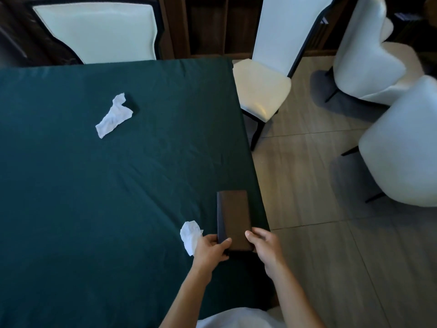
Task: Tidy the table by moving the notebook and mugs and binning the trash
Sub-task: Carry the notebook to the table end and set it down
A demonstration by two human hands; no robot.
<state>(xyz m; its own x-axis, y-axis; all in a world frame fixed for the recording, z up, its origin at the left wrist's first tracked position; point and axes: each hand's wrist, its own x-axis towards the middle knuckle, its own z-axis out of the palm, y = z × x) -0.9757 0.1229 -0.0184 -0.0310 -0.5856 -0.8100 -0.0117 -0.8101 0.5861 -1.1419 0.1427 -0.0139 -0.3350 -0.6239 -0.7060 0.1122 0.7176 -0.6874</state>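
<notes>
A dark brown notebook [234, 216] lies closed near the right edge of the table covered in dark green cloth [94, 185]. My left hand [210, 249] grips its near left corner and my right hand [266, 247] grips its near right corner. A crumpled white tissue [190, 233] sits on the cloth just left of my left hand. A second crumpled white tissue [113, 116] lies farther away, towards the table's far left. No mugs are in view.
A white chair [262, 91] stands at the table's far right corner, and another white chair [97, 31] at the far side. Two white armchairs [399, 143] stand on the tiled floor to the right. Dark wooden shelving lines the back.
</notes>
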